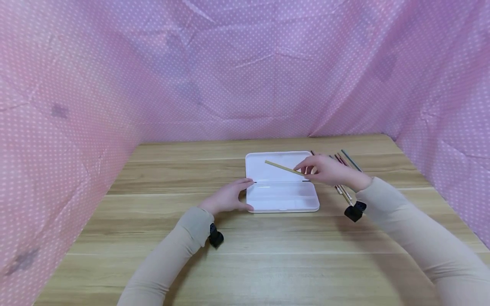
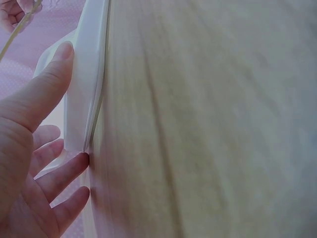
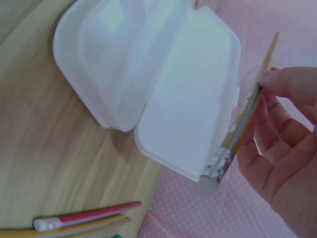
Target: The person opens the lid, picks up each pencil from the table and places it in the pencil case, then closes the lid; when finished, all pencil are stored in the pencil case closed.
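A white pencil case [image 1: 282,210] lies unfolded flat on the table, its lid [image 3: 190,94] laid back behind the tray. At the case's left end, my left hand [image 1: 229,195] holds it, thumb [image 2: 47,91] against the front side and fingers around the end. Above the lid, my right hand [image 1: 325,170] pinches a yellow pencil [image 1: 281,166] between thumb and fingers. The pencil's eraser end [image 3: 210,181] points back toward the right wrist, and its other end reaches left over the lid. No pencils are visible inside the tray.
Right of the case, partly hidden under the right hand and forearm, lie several loose pencils, among them a red one [image 3: 94,213] and a blue-green one [image 1: 352,160]. A pink dotted cloth [image 1: 229,85] hangs around the wooden table [image 1: 245,263].
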Tool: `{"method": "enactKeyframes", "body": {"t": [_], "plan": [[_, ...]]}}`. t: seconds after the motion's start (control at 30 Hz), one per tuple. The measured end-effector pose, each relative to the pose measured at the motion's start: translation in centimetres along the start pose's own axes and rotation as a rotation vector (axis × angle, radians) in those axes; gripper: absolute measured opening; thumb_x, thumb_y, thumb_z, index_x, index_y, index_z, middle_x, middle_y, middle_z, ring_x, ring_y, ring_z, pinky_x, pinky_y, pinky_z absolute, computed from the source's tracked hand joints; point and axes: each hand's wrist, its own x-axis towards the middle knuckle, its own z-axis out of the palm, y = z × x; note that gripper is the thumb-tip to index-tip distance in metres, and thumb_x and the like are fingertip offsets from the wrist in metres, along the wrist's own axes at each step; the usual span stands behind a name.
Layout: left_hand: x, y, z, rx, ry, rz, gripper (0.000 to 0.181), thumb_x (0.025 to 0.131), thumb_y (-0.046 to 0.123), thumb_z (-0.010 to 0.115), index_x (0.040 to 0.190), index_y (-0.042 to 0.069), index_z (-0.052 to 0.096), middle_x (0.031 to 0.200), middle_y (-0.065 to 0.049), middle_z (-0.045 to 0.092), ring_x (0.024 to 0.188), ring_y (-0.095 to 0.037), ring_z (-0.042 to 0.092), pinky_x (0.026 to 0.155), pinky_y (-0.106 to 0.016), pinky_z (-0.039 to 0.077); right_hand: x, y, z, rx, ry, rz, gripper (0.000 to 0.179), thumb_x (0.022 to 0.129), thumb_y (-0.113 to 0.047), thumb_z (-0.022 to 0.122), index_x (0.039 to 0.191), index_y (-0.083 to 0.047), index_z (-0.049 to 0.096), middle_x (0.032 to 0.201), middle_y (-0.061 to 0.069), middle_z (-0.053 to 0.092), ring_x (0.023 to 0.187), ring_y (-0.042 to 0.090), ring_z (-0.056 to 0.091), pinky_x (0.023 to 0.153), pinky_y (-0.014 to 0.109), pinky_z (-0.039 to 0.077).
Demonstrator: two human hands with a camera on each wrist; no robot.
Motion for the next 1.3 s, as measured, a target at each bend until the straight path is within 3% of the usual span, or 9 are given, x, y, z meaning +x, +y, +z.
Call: {"method": "enactKeyframes", "body": {"t": [0.37,1.3], "plan": [[0.1,-0.1,0.1,0.005,0.005,-0.007,0.091,0.075,0.043,0.078,0.147,0.01,0.034,0.152,-0.007,0.034,0.14,-0.023,0.031,0.115,-0.035,0.027,0.9,-0.2,1.7,-0.023,-0.016,-0.084,0.028,0.084,0.004,0.062,0.111,-0.003,0.067,0.091,0.004,0.066,0.083,0.016,0.061,0.067,0.025,0.054],[0.2,-0.1,0.0,0.004,-0.002,-0.023,0.093,0.075,0.043,0.078,0.149,0.012,0.031,0.153,-0.006,0.032,0.141,-0.022,0.03,0.116,-0.035,0.025,2.2,0.0,4.2,-0.095,-0.133,-0.106,0.028,0.083,0.008,0.06,0.108,-0.002,0.069,0.087,0.005,0.066,0.079,0.014,0.059,0.073,0.034,0.054]]}}
